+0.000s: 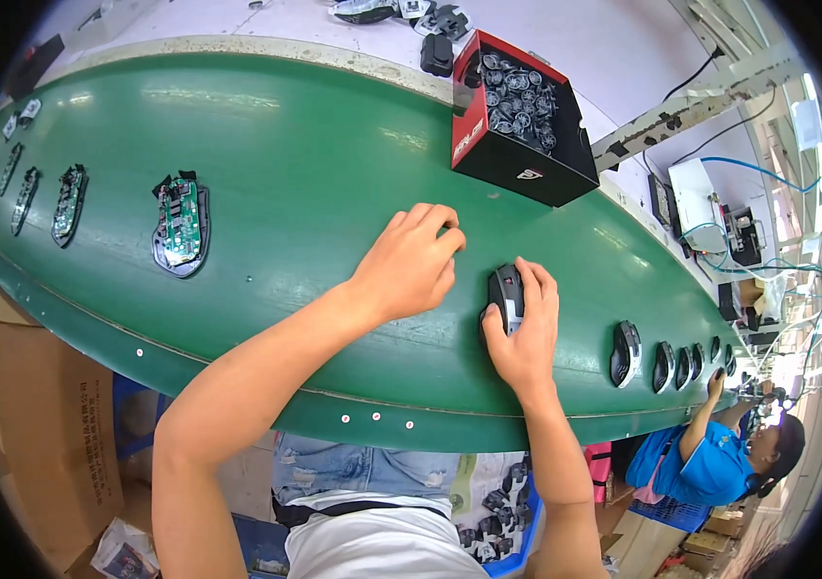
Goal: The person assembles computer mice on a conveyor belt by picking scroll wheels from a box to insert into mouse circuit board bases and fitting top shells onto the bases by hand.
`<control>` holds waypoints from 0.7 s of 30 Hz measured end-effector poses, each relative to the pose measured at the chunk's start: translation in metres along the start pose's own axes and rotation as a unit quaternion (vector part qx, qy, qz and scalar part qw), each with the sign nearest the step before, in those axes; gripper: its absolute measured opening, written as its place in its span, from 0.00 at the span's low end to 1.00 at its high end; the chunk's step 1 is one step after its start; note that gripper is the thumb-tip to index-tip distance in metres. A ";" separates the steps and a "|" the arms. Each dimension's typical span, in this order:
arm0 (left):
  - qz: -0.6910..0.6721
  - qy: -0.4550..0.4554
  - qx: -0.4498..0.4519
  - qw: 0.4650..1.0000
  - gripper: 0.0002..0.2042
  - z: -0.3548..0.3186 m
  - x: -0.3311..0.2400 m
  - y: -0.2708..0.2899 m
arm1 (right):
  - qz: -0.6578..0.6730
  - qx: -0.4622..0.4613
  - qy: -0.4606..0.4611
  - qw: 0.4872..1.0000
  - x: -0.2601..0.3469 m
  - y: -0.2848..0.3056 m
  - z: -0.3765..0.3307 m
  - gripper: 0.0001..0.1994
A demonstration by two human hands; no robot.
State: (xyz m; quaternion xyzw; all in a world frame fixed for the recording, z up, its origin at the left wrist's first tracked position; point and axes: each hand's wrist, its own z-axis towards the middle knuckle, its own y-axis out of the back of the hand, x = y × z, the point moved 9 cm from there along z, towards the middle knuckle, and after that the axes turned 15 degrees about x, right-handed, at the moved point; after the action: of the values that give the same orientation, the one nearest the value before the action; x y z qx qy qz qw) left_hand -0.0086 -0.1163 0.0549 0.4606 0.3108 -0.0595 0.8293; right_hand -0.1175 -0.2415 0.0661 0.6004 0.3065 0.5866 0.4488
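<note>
A black and grey computer mouse (505, 289) lies on the green conveyor belt, with my right hand (531, 333) closed around its sides, thumb on the left and fingers on the right. To the left of it, my left hand (409, 262) hovers over the belt, fingers loosely bent and apart, with nothing visible in them. An opened mouse base with a green circuit board (180, 224) sits on the belt further left. Beyond the right hand, finished-looking mice (626, 354) stand in a row.
A black and red box (525, 164) full of small round dark parts stands at the belt's far edge. Several more circuit-board bases (68, 206) line the left. A blue bin (527, 526) of dark parts is below. A co-worker in blue (700, 463) reaches over the belt at right.
</note>
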 end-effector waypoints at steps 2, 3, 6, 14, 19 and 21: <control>0.033 -0.005 0.002 0.999 0.10 -0.002 -0.004 -0.003 | -0.055 -0.026 0.012 0.998 0.003 -0.001 -0.002 0.30; 0.026 -0.003 0.003 1.000 0.10 -0.003 -0.004 -0.004 | -0.058 -0.020 0.008 0.998 0.004 -0.003 -0.003 0.30; 0.020 0.018 0.010 1.000 0.11 -0.004 -0.002 -0.008 | -0.060 -0.039 0.012 0.997 0.008 -0.001 -0.004 0.25; 0.056 -0.003 0.001 0.998 0.11 0.003 -0.006 -0.004 | -0.110 -0.026 -0.012 0.994 0.009 0.005 0.008 0.18; 0.002 -0.007 0.004 1.000 0.10 -0.007 -0.002 -0.014 | 0.178 -0.008 -0.042 0.983 -0.034 0.000 0.002 0.17; -0.002 -0.012 0.003 1.000 0.10 -0.008 -0.005 -0.012 | 0.120 -0.006 -0.063 0.991 -0.030 0.003 0.001 0.16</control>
State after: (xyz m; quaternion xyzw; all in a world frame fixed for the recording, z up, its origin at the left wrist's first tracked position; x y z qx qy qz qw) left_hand -0.0209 -0.1172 0.0455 0.4620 0.3018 -0.0675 0.8312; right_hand -0.1208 -0.2703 0.0562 0.6659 0.1994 0.5993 0.3971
